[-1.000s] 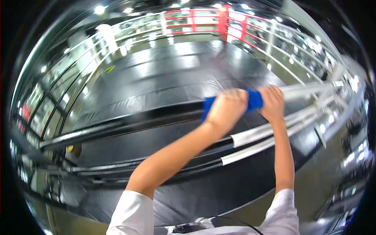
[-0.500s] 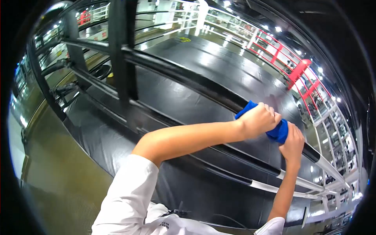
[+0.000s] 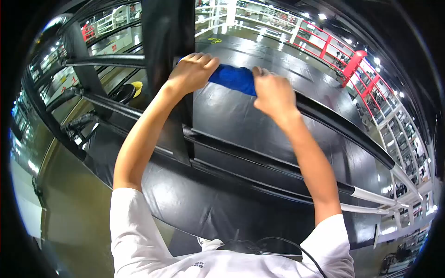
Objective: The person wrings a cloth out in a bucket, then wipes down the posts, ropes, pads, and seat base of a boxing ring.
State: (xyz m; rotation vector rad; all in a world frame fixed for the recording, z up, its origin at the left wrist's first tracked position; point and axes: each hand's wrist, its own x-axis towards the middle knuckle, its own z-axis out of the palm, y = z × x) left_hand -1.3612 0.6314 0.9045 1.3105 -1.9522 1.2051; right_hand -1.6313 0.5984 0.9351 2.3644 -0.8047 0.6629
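Observation:
A blue cloth (image 3: 233, 79) is draped over the top black padded rope (image 3: 333, 121) of a boxing ring. My left hand (image 3: 192, 73) grips the cloth's left end, close beside the black corner pad (image 3: 168, 41). At the other end, my right hand (image 3: 274, 91) closes round the cloth and the rope, slightly blurred. Between the two hands the cloth lies stretched along the rope, hiding the part beneath it.
Lower black ropes (image 3: 259, 157) run below, turning white toward the right. Beyond lies the black ring mat (image 3: 259, 129) with a yellow item (image 3: 214, 41) on it. A red corner pad (image 3: 355, 67) stands at the far right. A yellow-and-black round object (image 3: 135, 89) is at left.
Both hands and the blue cloth have slid left along the top rope, up to the black corner pad. The cloth is now spread wider, with my hands farther apart.

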